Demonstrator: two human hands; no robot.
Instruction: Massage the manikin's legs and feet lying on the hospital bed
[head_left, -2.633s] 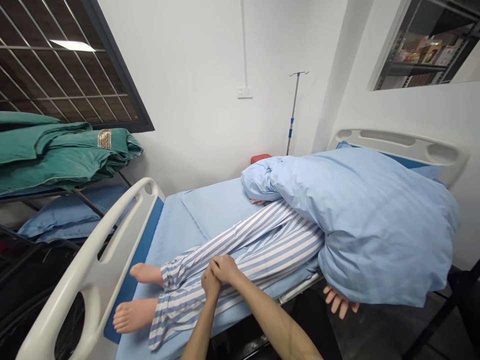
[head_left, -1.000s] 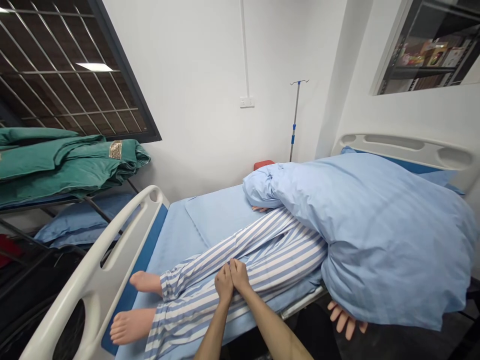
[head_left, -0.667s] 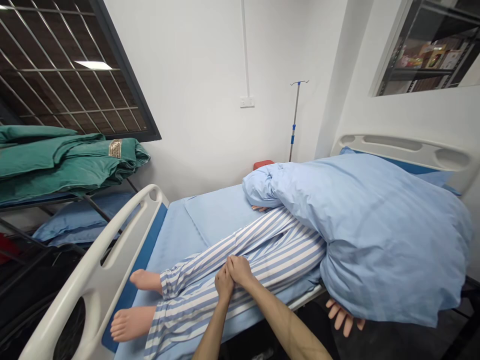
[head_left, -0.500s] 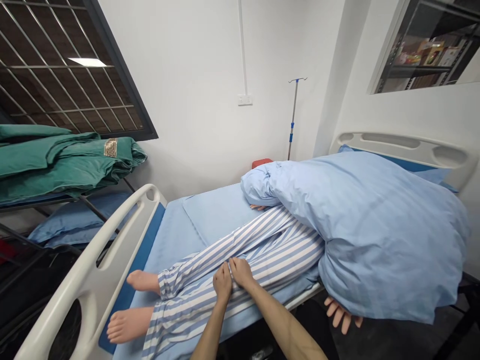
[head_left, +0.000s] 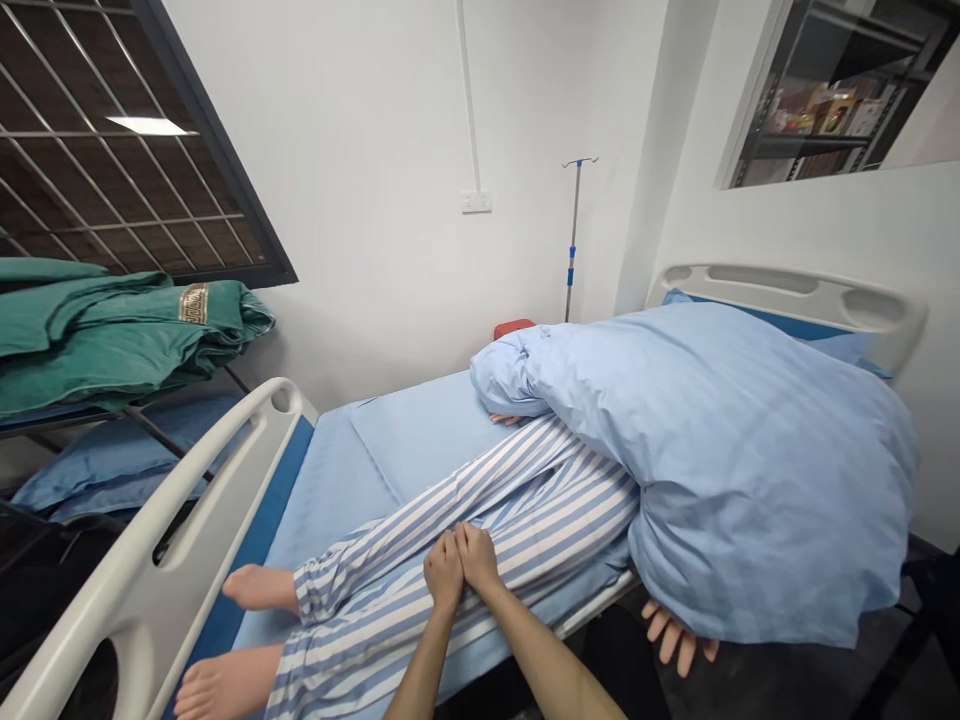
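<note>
My left hand [head_left: 444, 572] and my right hand [head_left: 476, 556] lie side by side, touching, both with curled fingers. They rest on the near leg of the blue-and-white striped trousers [head_left: 562, 520], around the knee. The fingertips are out of sight, so whether they grip cloth cannot be made out. The trousers are on a figure, apparently a manikin, stretched out on the bed. Two bare feet, the far one [head_left: 259, 587] and the near one [head_left: 229, 688], point toward the footboard. A light blue quilt [head_left: 720, 450] hides the upper body, with one hand [head_left: 679, 638] sticking out below it.
The footboard [head_left: 161, 530] rises at the left and the headboard [head_left: 787, 285] at the right. An IV pole [head_left: 574, 230] stands behind the bed, near a red object [head_left: 514, 328]. Folded green cloth [head_left: 135, 340] lies on a rack at the left.
The view has shifted, moving the bed and room slightly left in the picture. My two fists have drawn closer together and now touch, still on the near leg.
</note>
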